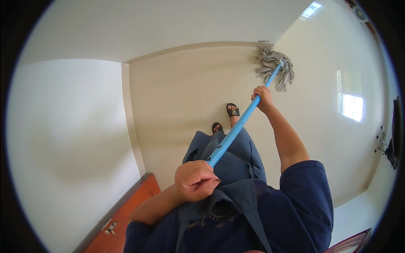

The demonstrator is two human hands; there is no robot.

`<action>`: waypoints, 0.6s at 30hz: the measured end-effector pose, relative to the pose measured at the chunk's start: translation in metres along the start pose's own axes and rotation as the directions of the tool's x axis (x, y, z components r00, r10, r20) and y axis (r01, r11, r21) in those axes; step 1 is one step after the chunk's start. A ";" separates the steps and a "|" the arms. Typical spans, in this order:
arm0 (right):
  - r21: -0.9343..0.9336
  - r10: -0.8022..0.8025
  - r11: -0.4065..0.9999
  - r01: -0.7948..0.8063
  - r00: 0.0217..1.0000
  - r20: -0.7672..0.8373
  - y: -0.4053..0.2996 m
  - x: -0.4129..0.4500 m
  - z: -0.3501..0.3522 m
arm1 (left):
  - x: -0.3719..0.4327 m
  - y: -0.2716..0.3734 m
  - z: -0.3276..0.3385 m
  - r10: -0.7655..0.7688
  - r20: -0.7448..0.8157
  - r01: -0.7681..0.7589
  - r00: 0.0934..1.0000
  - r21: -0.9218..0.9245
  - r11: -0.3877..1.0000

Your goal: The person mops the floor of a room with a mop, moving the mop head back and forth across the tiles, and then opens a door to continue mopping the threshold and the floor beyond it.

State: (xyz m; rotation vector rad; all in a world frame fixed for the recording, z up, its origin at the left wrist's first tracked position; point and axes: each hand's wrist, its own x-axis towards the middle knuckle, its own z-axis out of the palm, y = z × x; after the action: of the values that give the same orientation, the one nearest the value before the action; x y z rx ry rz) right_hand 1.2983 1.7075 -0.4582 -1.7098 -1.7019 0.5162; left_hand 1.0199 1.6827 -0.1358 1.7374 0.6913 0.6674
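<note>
A string mop with a light blue handle (238,126) slants from my waist up to the far right. My left hand (196,181) is closed around the upper end of the handle, close to my apron (218,148). Farther down the shaft, my right hand (262,97) grips it with the arm stretched out. The grey string mop head (274,64) lies spread on the beige tiled floor (177,91), beside the wall's outer corner and touching or nearly touching the skirting there.
White walls with a beige skirting (190,46) bound the floor ahead and at left. An orange-brown wooden door (126,218) with a metal lever handle (111,228) stands at lower left. At the right edge are dark objects (394,136). My sandalled feet (232,110) are below the handle.
</note>
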 end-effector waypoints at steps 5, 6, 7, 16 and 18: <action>-0.031 0.042 0.999 -0.039 0.995 0.095 -0.014 0.031 0.038 | -0.009 -0.027 -0.045 -0.086 -0.474 -0.005 0.876 -0.189 0.982; 0.008 -0.022 1.000 0.021 0.999 0.023 -0.039 0.040 0.049 | -0.012 -0.013 -0.067 -0.109 -0.533 -0.045 0.839 -0.268 0.962; 0.034 -0.077 0.996 0.079 0.995 -0.058 -0.069 0.053 0.060 | -0.015 0.003 -0.088 -0.047 -0.591 -0.019 0.805 -0.106 0.994; 0.445 -0.228 0.886 0.134 0.960 0.165 -0.221 0.120 0.141 | -0.021 0.105 -0.094 0.155 -0.507 -0.101 0.848 0.133 0.986; 0.502 -0.276 0.858 0.114 0.925 0.262 -0.220 0.119 0.135 | -0.015 0.106 -0.082 0.202 -0.559 -0.121 0.804 0.178 0.977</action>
State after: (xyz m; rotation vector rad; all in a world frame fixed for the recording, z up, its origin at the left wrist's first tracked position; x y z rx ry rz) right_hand 1.0557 1.8338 -0.3802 -1.1193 -1.7584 1.0725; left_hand 0.9621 1.6995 -0.0148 1.7322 1.0260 1.3283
